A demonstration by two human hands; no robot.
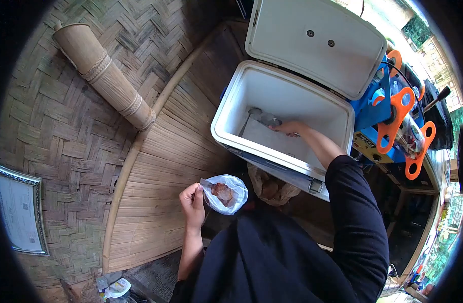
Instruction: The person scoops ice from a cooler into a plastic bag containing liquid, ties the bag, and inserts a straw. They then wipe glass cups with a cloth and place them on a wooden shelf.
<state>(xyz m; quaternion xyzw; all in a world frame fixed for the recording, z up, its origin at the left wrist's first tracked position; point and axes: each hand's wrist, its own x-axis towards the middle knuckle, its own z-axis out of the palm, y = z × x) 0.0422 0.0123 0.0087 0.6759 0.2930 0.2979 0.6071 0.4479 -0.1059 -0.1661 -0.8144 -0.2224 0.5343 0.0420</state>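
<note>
My left hand (192, 204) pinches the rim of a clear plastic bag (236, 188), whose mouth gapes upward. Inside the bag lie reddish-brown contents (221, 193) with paler, ice-like lumps. My right hand (290, 128) reaches down into a white cooler box (231, 108), its fingers curled near the bottom. Whatever they hold is too small to make out. Just beside those fingers are clear, glassy-looking pieces (269, 120), perhaps ice. A long-handled utensil (245, 123) leans against the inner left wall of the cooler.
The cooler's lid (317, 50) stands raised behind it. To the right is a blue machine (370, 113) with orange handles (395, 118). Under the cooler's front edge sits another plastic bag (274, 189) with brown contents. A slatted bamboo surface (156, 192) and a woven wall (80, 166) lie left.
</note>
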